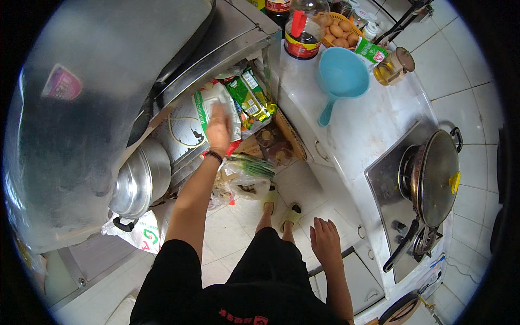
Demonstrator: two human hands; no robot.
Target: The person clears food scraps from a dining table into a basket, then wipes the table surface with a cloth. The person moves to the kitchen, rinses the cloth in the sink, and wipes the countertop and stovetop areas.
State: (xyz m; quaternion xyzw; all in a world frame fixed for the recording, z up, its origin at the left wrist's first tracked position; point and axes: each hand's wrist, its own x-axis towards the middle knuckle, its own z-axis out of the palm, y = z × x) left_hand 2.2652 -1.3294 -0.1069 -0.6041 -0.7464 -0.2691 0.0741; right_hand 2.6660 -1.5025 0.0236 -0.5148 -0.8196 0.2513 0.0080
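Note:
My left hand [219, 129] is blurred and reaches over a white and green plastic packet [206, 106] on a low metal shelf; whether its fingers grip the packet is unclear. Green and yellow food packets [248, 92] lie just beyond it. A loop of pale cord [174, 129] lies on the shelf to the left of the hand. My right hand [326, 239] hangs beside the counter with nothing in it, its fingers extended.
A blue plastic ladle [343, 75], a basket of eggs [339, 30] and a sauce jug [302, 38] stand on the counter. A lidded wok [436, 178] sits on the gas stove. A metal pot [140, 178] is at left; bagged scallions [254, 165] lie below the shelf.

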